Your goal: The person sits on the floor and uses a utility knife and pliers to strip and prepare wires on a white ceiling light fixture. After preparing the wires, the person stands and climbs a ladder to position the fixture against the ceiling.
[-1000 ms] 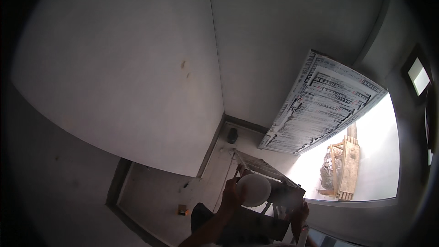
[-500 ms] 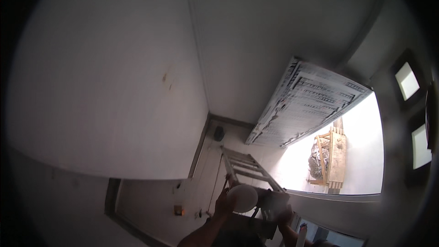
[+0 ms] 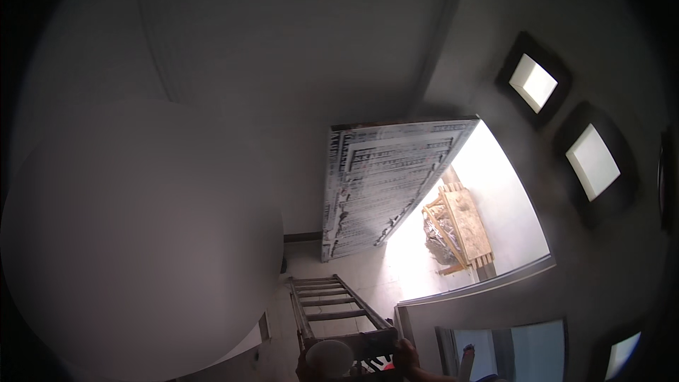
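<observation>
A stepladder stands below me, its rungs running down to the floor. At its dark top, by the lower edge of the picture, my right hand is closed on the right side. My left hand is at the left side, next to a smooth white round object; its fingers are mostly hidden. Small dark items and something red show on the ladder's top, too dim to name.
A huge pale rounded surface fills the left, very near. An open door covered in printed film leads to a bright area with a wooden frame. Small square openings pierce the right wall. A white stick-like object stands near a window.
My view has turned, so the door has shifted left in it. The ladder, both hands and the white round object sit lower. The pale rounded surface now covers the left side.
</observation>
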